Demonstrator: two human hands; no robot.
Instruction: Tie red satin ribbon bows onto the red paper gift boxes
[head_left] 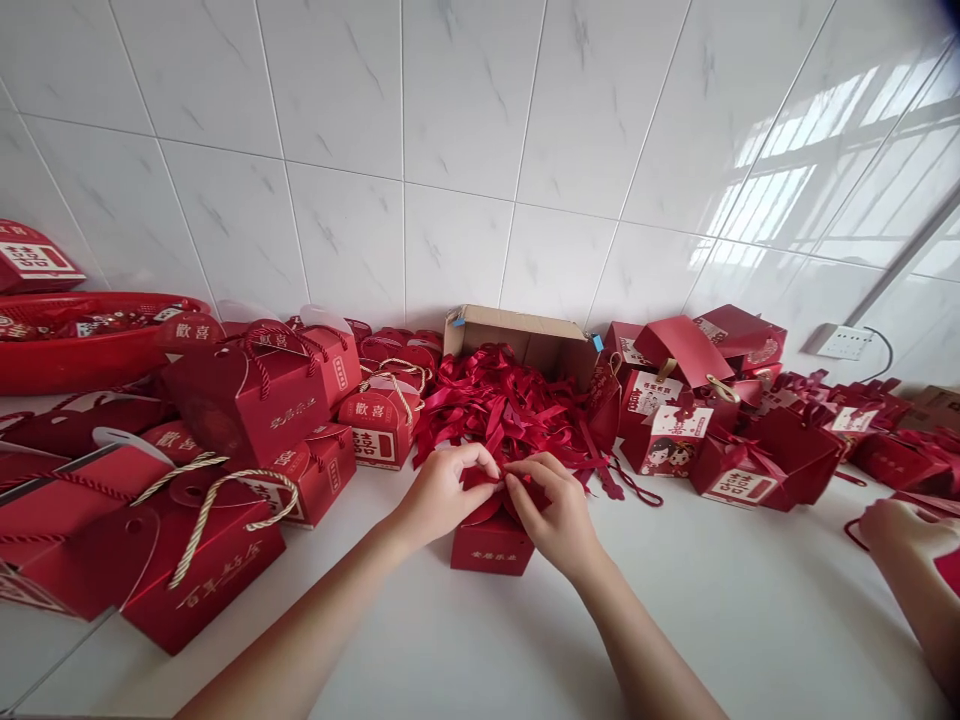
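Note:
A small red gift box [492, 550] with gold characters on its front stands upright on the white table in front of me. My left hand [454, 490] and my right hand [551, 505] meet just above its top. Thumb and forefinger of each hand are pinched together, fingertips nearly touching. What lies between them is small and mostly hidden; it looks like red ribbon or cord. My fingers cover much of the box's top. Directly behind is a heap of dark red ribbons [502, 400] spilling from an open cardboard box [525, 335].
Red gift boxes with rope handles [247, 390] are piled at left, beside a red plastic basin [97, 345]. More red boxes [675, 400] crowd the right. Another person's hand [904, 530] works at the right edge. A socket strip [841, 342] sits against the tiled wall [465, 110].

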